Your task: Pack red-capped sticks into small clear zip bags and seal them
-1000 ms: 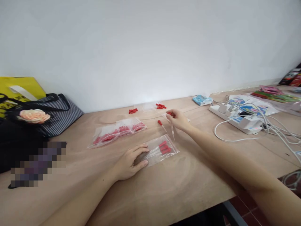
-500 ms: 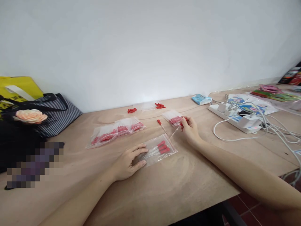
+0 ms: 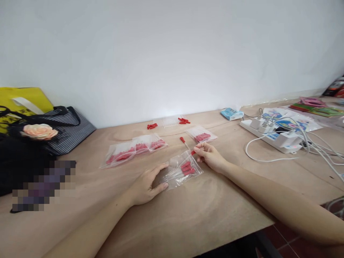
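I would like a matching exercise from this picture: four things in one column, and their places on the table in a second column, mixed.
Things:
1. left hand
2. right hand
3. loose dropper
4. power strip

Places:
A. at the right side of the table, with white cables
B. flat on the closed end of the open plastic bag
C. lying alone on the table, behind the open bag
D. at the mouth of the open bag, pinching a red-capped dropper

Pairs: 1-B, 2-D, 3-C, 4-A
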Motion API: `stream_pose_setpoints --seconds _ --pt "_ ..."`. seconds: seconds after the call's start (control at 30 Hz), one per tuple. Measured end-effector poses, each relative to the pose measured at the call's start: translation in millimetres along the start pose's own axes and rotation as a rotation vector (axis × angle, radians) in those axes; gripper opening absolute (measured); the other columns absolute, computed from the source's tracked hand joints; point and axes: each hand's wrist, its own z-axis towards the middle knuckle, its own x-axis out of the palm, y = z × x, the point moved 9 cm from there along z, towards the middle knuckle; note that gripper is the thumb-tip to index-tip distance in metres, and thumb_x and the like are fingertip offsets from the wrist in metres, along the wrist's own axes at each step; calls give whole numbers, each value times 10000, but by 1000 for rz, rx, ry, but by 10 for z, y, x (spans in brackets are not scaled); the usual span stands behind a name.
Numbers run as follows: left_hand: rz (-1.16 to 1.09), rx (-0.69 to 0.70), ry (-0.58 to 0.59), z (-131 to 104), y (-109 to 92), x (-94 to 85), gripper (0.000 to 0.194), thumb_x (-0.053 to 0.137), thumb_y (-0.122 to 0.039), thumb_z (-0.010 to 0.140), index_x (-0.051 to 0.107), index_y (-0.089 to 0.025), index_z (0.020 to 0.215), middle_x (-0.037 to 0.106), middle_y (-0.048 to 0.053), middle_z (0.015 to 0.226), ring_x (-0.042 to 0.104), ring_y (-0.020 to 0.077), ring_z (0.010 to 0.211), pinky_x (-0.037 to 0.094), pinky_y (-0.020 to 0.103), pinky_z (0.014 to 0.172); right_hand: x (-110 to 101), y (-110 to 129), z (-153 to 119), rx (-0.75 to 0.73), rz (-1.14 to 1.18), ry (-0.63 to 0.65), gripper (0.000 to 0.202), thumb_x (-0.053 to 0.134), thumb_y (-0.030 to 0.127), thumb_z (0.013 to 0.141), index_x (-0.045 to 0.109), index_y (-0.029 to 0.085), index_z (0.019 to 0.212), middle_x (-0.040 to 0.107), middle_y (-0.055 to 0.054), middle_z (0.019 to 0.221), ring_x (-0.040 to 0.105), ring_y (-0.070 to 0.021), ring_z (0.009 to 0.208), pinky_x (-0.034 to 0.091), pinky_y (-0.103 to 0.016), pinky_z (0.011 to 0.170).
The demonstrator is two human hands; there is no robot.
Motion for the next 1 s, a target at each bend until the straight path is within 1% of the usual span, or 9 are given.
stream_pose_setpoints --seconds 0.1,0.2,0.33,0.53,0.67,0.77,0.83,0.9,1.0 --pt "-2 11 2 3 -7 9 483 458 -411 837 329 -246 1272 411 49 1338 409 225 1200 349 394 1001 118 -1 -22 33 -117 162 394 693 415 604 429 191 793 442 123 380 373 -41 293 219 -148 325" --pt "-5 9 5 6 -12 6 484 459 -410 836 330 -246 1272 417 50 1332 416 228 1194 357 392 993 188 -66 -59 126 -194 294 400 662 417 631 431 187 862 434 125 346 363 -51 278 204 -147 316" --pt "-10 18 3 9 -36 -7 466 459 -398 838 340 -246 1262 429 50 1322 428 228 1181 367 392 981 222 -96 -70 143 -268 339 339 633 402 661 452 186 848 454 121 354 360 -49 262 190 -144 300" --pt "-3 20 9 15 -53 -4 450 461 -393 838 362 -234 1248 442 60 1309 427 222 1183 361 388 987 250 -149 -25 103 -338 239 286 694 373 599 592 141 732 614 22 558 445 -42 371 318 -156 341" --pt "-4 23 5 23 -71 -20 441 465 -388 837 384 -237 1243 446 53 1307 431 220 1182 365 383 987 219 -133 -9 56 -459 244 248 612 387 674 642 141 683 577 19 474 439 -67 362 324 -179 350" --pt "3 40 22 32 -91 -18 437 460 -368 840 394 -245 1254 431 45 1321 406 222 1206 348 389 1004 81 62 74 -85 -689 111 190 551 319 718 621 157 647 534 28 438 456 -89 373 356 -205 395" --pt "7 42 39 36 -91 -6 438 453 -359 844 398 -246 1264 416 46 1334 384 222 1223 334 395 1015 51 291 151 -254 -899 -16 123 540 251 715 593 166 643 585 2 537 527 -118 481 402 -230 490" --pt "4 37 51 36 -85 5 435 450 -358 846 408 -246 1264 403 49 1344 379 221 1229 330 398 1019 109 424 273 -334 -1087 -86 63 536 206 711 582 165 698 632 -41 680 576 -156 636 425 -256 601" --pt "-10 35 52 29 -81 9 412 450 -356 845 442 -248 1242 398 51 1348 386 221 1226 334 399 1017 219 401 567 -244 -1206 -112 172 547 177 702 570 138 868 642 -122 858 583 -220 830 426 -299 712"
